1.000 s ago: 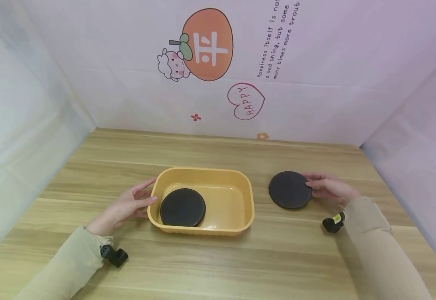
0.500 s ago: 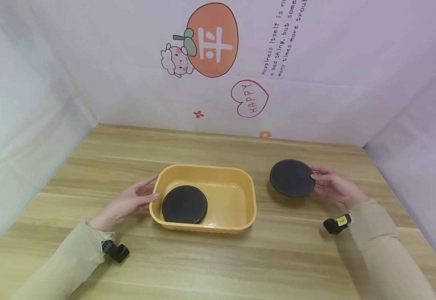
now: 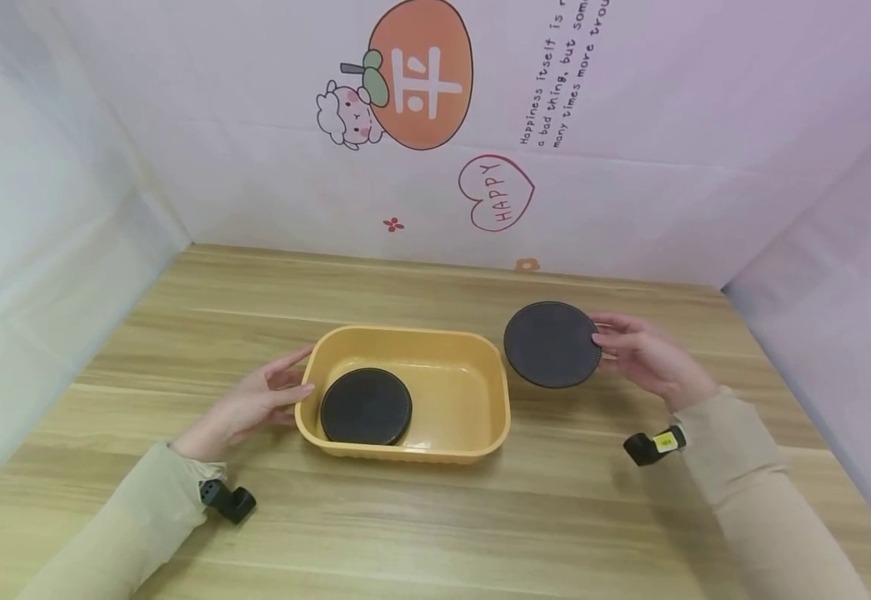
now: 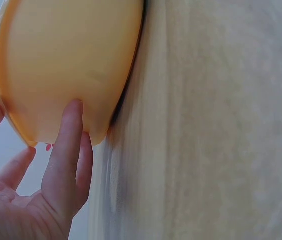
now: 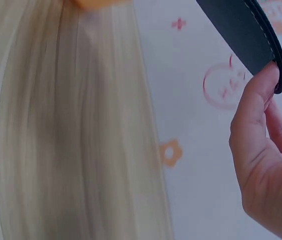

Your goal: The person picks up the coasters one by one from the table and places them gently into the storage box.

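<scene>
A round black coaster (image 3: 553,344) with a stitched edge is raised and tilted, its near edge pinched between the thumb and fingers of my right hand (image 3: 639,354). The right wrist view shows the coaster (image 5: 240,35) edge-on, thumb on one face. My left hand (image 3: 251,408) holds the left end of a yellow plastic tub (image 3: 458,408), thumb at the rim. In the left wrist view, fingers press the outer wall of the tub (image 4: 76,55). Another black coaster (image 3: 367,407) lies in the tub's left part; whether more lie beneath it cannot be told.
The tub stands on a wood-grain table (image 3: 435,525). A white printed cloth (image 3: 255,125) rises behind the table and along both sides. Black wrist cameras (image 3: 228,502) are strapped at both sleeves.
My right hand has lifted the coaster off the table and brought it left, close to the tub's right end. The left hand and tub have stayed put.
</scene>
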`<state>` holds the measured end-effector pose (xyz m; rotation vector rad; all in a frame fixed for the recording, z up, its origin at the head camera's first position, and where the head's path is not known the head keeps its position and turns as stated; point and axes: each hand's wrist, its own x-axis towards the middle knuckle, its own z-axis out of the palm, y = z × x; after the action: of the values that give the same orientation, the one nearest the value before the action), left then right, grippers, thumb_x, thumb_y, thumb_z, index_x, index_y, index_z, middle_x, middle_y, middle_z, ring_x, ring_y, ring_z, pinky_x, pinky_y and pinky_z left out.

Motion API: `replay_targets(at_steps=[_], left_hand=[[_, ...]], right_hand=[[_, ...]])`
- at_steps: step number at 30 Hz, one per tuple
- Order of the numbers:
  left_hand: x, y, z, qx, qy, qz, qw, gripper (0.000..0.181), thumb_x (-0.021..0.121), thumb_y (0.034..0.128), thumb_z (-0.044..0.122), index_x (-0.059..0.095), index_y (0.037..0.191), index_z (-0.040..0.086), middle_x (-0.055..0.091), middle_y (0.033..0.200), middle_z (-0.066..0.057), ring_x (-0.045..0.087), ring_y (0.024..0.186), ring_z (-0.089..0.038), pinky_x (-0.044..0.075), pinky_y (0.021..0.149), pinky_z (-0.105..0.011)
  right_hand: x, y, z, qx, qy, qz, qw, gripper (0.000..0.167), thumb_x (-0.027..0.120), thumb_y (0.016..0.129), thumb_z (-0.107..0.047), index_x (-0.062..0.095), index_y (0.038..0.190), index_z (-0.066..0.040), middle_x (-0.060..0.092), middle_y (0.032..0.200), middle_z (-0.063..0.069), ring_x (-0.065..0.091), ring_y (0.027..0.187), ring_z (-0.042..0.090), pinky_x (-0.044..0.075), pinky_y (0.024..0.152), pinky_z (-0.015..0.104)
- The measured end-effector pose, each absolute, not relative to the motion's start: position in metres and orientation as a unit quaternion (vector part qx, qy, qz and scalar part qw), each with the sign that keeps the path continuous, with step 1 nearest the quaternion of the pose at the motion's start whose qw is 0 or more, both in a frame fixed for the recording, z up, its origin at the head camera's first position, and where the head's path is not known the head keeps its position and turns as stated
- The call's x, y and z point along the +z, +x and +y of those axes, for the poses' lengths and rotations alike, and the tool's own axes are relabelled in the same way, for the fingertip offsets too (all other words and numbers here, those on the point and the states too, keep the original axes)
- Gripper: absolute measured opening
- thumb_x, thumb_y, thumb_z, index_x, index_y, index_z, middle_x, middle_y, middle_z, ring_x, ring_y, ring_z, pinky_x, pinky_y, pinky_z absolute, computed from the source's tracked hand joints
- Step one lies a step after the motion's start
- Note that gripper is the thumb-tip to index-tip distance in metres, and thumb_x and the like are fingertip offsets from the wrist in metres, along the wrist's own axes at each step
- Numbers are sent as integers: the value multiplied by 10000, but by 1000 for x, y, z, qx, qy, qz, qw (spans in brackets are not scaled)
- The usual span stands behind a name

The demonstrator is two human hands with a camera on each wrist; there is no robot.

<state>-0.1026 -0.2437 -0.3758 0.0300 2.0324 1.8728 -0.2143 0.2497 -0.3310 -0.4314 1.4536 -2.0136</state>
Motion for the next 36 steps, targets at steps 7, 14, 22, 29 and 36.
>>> replay_targets(at_steps=[7, 14, 22, 29, 36], left_hand=[[-374, -103, -244, 663, 11, 724, 190, 757, 579, 942, 149, 104, 1528, 100, 309, 1414, -349, 582, 1064, -211, 559, 835, -390], [-374, -102, -243, 663, 11, 725, 189, 752, 578, 943, 149, 108, 1529, 106, 303, 1425, -352, 572, 1093, -238, 559, 834, -395], [-374, -102, -243, 662, 14, 726, 187, 749, 575, 944, 145, 108, 1528, 102, 300, 1427, -355, 569, 1095, -237, 560, 832, -394], [-374, -102, -243, 660, 11, 728, 187, 751, 576, 942, 141, 107, 1527, 97, 277, 1442, -361, 550, 1127, -272, 557, 841, -397], [-374, -102, -242, 662, 8, 726, 187, 763, 581, 939, 143, 98, 1527, 94, 266, 1446, -365, 550, 1125, -261, 556, 841, -393]], right_hand=[[-318, -206, 213, -741, -173, 569, 310, 373, 401, 957, 75, 654, 1108, -154, 680, 1040, -32, 646, 910, 97, 541, 813, 272], [-300, -205, 167, -707, -151, 618, 308, 330, 440, 931, 73, 617, 1077, -165, 654, 1019, -48, 624, 904, 83, 527, 841, 280], [-286, -217, 114, -666, -168, 654, 317, 328, 433, 912, 88, 589, 1061, -158, 653, 941, -61, 616, 863, 82, 524, 804, 288], [-285, -220, 72, -639, -192, 667, 332, 337, 478, 900, 81, 521, 1227, 9, 644, 900, -43, 609, 844, 102, 535, 774, 298], [-297, -224, 39, -572, -204, 704, 369, 429, 514, 885, 71, 470, 1311, 69, 627, 961, 9, 600, 860, 114, 548, 838, 355]])
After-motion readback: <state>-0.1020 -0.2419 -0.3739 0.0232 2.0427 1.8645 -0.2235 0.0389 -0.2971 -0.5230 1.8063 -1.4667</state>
